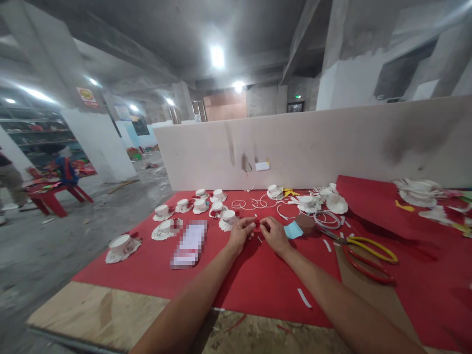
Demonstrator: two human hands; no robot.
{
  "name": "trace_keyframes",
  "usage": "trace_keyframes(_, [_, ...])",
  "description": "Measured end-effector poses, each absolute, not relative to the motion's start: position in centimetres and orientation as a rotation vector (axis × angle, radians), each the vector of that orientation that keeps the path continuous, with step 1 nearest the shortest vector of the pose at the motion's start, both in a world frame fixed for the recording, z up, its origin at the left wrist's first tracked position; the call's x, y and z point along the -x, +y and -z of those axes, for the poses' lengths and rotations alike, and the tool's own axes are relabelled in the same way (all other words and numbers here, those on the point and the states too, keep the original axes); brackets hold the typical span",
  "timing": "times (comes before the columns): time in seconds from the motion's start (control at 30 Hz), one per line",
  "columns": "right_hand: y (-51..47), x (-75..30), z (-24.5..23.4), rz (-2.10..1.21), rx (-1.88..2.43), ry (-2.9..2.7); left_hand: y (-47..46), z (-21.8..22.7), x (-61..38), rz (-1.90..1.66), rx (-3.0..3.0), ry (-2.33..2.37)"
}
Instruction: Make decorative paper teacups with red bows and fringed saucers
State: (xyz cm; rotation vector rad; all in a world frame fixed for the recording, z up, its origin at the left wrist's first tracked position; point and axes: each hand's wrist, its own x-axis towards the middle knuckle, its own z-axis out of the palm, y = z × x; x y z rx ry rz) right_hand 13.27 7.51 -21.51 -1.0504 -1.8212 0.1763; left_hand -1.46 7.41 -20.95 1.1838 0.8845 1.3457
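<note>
My left hand (241, 234) and my right hand (275, 236) meet over the red-covered table, fingers pinched together. A small red piece (257, 225) shows between their fingertips; its exact kind is too small to make out. Just beyond my left hand stands a white paper hat (228, 217) with a ragged, fringed brim. Several similar hats, some with red trim, spread to the left, including one (123, 246) near the table's left side. Beside my right hand lie a light blue paper piece (293, 230) and a brown cup-shaped thing (306, 224).
Scissors (368, 258) with one yellow and one red handle lie at the right. White rings (262, 201) and a wire coil (327, 220) sit farther back. A tall pale board (309, 147) stands behind the table. A red stool (55, 196) is off to the left.
</note>
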Motion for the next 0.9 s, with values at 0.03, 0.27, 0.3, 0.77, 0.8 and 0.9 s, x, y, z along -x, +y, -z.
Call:
trace_keyframes(0.03, [7.51,-13.26,21.51,-0.177,1.047,-1.820,7.43,20.96,1.45,-1.355,-1.176,0.882])
trace_keyframes(0.27, [7.43,-13.32,21.47,-0.187,1.035,-1.836,7.32,20.87,1.41,-1.330,-1.179,0.871])
trace_keyframes(0.3, [7.39,-13.30,21.44,-0.189,1.037,-1.837,7.34,20.86,1.41,-1.331,-1.178,0.869])
trace_keyframes(0.77, [7.35,-13.26,21.39,-0.220,1.005,-1.859,7.33,20.73,1.47,-1.360,-1.184,0.877])
trace_keyframes(0.8, [7.32,-13.23,21.37,-0.221,1.003,-1.857,7.34,20.71,1.44,-1.369,-1.182,0.881])
trace_keyframes(0.9, [7.22,-13.16,21.32,-0.234,1.004,-1.854,7.31,20.63,1.38,-1.367,-1.183,0.896])
